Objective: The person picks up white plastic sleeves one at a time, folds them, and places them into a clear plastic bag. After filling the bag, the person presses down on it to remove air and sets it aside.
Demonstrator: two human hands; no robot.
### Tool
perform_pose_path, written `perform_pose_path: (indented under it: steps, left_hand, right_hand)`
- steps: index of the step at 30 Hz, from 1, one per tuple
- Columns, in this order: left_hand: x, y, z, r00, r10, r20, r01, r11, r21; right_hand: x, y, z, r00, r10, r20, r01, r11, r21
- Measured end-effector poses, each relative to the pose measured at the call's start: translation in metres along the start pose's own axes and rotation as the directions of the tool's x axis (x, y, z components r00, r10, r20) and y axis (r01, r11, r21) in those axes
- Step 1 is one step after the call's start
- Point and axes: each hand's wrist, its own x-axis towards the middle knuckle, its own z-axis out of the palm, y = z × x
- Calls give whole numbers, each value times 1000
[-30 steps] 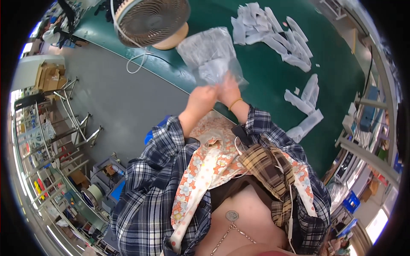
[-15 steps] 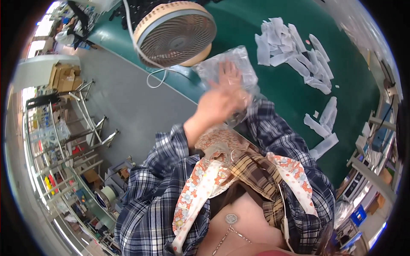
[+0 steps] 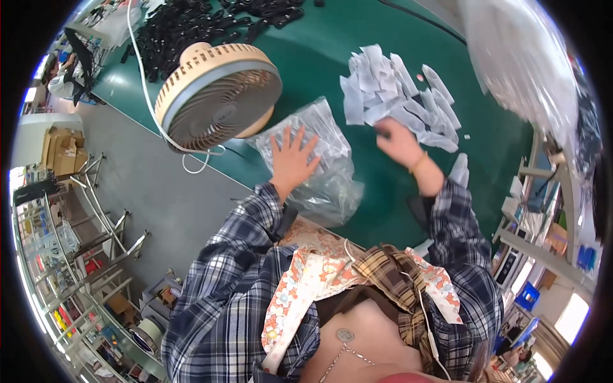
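My left hand (image 3: 292, 158) lies with its fingers spread on a clear plastic bag (image 3: 331, 171), pressing it against the green table. The bag is flattened and crinkled, and the white sheen at its far end may be what it contains or only its folds. Over to the right, my right hand (image 3: 403, 148) hangs at the near edge of a pile of white, translucent, narrow sleeves (image 3: 377, 80). Its fingers bend downward and are smeared, so whether they grip a sleeve does not show. More sleeves (image 3: 458, 171) lie partly behind my right forearm.
A beige desk fan (image 3: 220, 96) stands left of the bag, its white cord (image 3: 139, 57) hanging over the table edge. Behind it is a heap of small black parts (image 3: 185, 32). Clear plastic sheeting (image 3: 517, 57) hangs at the far right. Metal racks (image 3: 83, 255) stand on the left.
My hands, together over the bag before, are now apart. The right has moved right to the sleeves; the left lies flat on the bag. The whole view has shifted.
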Motion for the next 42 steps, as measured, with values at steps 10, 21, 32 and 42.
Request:
perform_pose_path:
  steps: [10, 21, 32, 42]
  left_hand:
    - [-2, 2, -2, 999, -6, 51, 10, 996, -92]
    - [-6, -1, 1, 996, 62, 66, -62, 998, 6]
    - [-28, 166, 31, 973, 228, 47, -199, 920, -337]
    - [-49, 237, 65, 959, -124, 255, 201, 930, -307]
  right_hand:
    - [161, -4, 1, 861, 424, -282, -506, 655, -560]
    - [-46, 46, 16, 954, 294, -65, -266, 723, -638]
    - [-231, 81, 28, 909, -53, -412, -216, 787, -578]
    - [-275, 91, 68, 894, 47, -445, -145, 972, -188]
